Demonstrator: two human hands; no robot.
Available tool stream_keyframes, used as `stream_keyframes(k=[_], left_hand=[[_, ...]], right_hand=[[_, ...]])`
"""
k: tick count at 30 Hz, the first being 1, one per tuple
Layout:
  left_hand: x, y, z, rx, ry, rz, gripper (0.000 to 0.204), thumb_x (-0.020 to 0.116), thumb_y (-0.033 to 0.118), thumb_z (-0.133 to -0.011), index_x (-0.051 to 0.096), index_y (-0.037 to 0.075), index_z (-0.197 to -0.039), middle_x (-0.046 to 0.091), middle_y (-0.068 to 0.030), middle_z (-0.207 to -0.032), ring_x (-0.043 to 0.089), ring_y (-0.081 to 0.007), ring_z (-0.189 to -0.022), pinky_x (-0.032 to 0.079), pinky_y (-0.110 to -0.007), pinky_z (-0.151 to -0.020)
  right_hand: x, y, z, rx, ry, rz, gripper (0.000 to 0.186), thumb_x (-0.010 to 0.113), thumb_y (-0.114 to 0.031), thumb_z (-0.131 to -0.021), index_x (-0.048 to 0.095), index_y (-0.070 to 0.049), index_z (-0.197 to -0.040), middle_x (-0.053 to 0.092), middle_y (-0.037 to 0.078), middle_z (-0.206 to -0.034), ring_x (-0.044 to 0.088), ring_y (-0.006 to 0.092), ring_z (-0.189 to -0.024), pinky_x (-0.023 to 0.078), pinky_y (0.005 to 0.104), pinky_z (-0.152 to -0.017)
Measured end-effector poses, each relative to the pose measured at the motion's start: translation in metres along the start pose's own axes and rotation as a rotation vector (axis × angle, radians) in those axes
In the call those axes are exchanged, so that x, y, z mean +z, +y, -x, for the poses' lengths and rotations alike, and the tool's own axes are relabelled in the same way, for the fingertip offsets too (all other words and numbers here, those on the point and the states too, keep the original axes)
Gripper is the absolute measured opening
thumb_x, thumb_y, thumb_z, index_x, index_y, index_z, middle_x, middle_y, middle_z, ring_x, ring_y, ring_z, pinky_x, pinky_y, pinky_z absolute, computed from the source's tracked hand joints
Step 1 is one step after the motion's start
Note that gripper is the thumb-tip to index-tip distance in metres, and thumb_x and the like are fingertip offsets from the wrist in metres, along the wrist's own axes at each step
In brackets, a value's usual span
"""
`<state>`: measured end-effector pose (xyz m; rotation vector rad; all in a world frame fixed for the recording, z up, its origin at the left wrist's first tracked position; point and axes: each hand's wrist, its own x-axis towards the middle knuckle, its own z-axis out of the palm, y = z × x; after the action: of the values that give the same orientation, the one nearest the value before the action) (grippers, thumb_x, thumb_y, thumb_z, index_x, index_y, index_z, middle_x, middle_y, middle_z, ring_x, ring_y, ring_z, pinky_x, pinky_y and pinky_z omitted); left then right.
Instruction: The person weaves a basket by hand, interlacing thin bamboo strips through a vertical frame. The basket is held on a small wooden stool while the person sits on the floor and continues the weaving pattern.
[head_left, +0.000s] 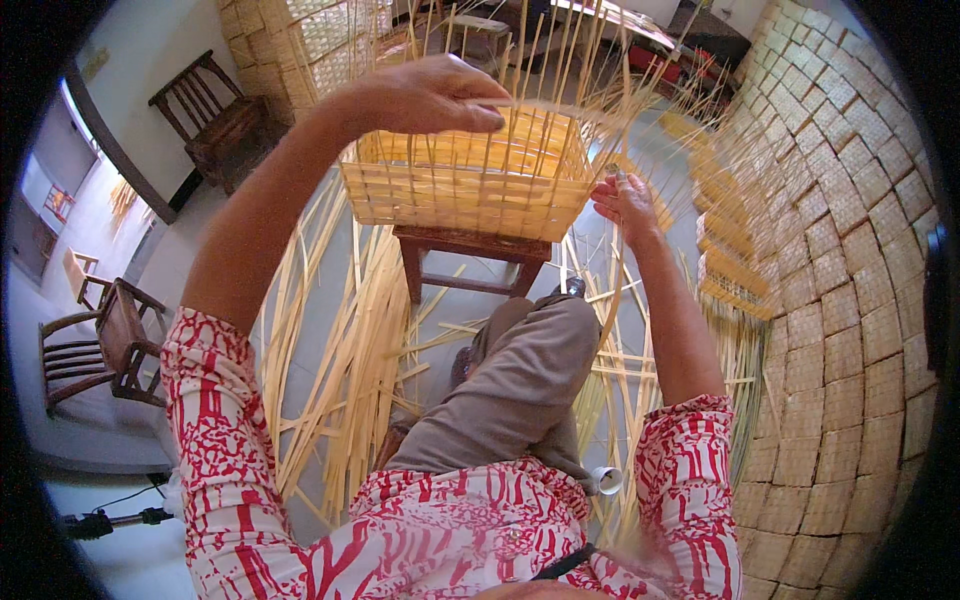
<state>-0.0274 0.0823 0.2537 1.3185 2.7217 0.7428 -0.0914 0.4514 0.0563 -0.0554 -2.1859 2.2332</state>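
Observation:
A partly woven basket (465, 200) of yellow bamboo strips sits ahead of me on a dark wooden stool (475, 242), long upright strips rising from its sides. My left hand (440, 97) is above the basket's near left side, fingers pressed together. From its fingertips a thin pale bamboo strip (565, 108), blurred, stretches right across the uprights. At the right corner of the basket, my right hand (627, 203) has its fingers bent and thumb up; whatever is between them is hidden. Below that hand a long strip (615, 300) curves down beside my knee.
Loose strips (345, 350) cover the floor left of my legs, with more on the right. Stacked woven pieces (830, 330) form a wall at right; more baskets (725, 265) stand beside it. Wooden chairs (125, 330) are at left. A white cup-like object (606, 481) is by my thigh.

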Motion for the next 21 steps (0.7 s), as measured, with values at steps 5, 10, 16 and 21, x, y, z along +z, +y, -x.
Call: stream_keyframes(k=[5,10,16,21], left_hand=[[0.028,-0.017,-0.027,-0.304,0.196,-0.181,0.096,0.075,0.047,-0.087,0.027,-0.007,-0.15,0.058,-0.0224,-0.135,0.063,-0.0294,-0.114,0.055,-0.037,-0.09],[0.034,-0.037,-0.047,-0.404,0.289,0.268,0.11,0.087,0.048,-0.072,0.032,-0.011,-0.146,0.06,-0.0274,-0.124,0.067,-0.0289,-0.099,0.052,-0.043,-0.091],[0.01,-0.021,-0.047,-0.008,0.109,0.218,0.05,0.077,0.041,-0.086,0.069,0.001,-0.114,0.071,-0.0076,-0.095,0.067,-0.0172,-0.088,0.053,-0.032,-0.083],[0.036,0.007,-0.077,-0.318,0.044,0.039,0.084,0.07,0.037,-0.09,0.027,-0.003,-0.152,0.072,-0.0212,-0.097,0.07,-0.0211,-0.07,0.058,-0.037,-0.068]], right_hand=[[0.02,-0.005,0.007,0.054,-0.039,0.029,0.028,0.045,-0.033,-0.105,0.052,-0.007,-0.111,0.067,0.015,-0.108,0.071,0.028,-0.095,0.059,0.0397,-0.08],[0.024,-0.009,0.02,0.026,-0.038,0.071,0.027,0.042,-0.031,-0.106,0.052,-0.006,-0.11,0.069,0.014,-0.105,0.072,0.0253,-0.09,0.059,0.0363,-0.076],[0.022,-0.006,0.024,0.026,0.003,0.069,0.028,0.043,-0.034,-0.105,0.053,-0.008,-0.111,0.07,0.013,-0.106,0.072,0.0227,-0.088,0.055,0.0318,-0.071],[0.018,0.001,0.015,0.031,-0.014,0.093,0.035,0.046,-0.043,-0.103,0.053,-0.009,-0.113,0.07,0.012,-0.107,0.072,0.0229,-0.089,0.053,0.0326,-0.071]])
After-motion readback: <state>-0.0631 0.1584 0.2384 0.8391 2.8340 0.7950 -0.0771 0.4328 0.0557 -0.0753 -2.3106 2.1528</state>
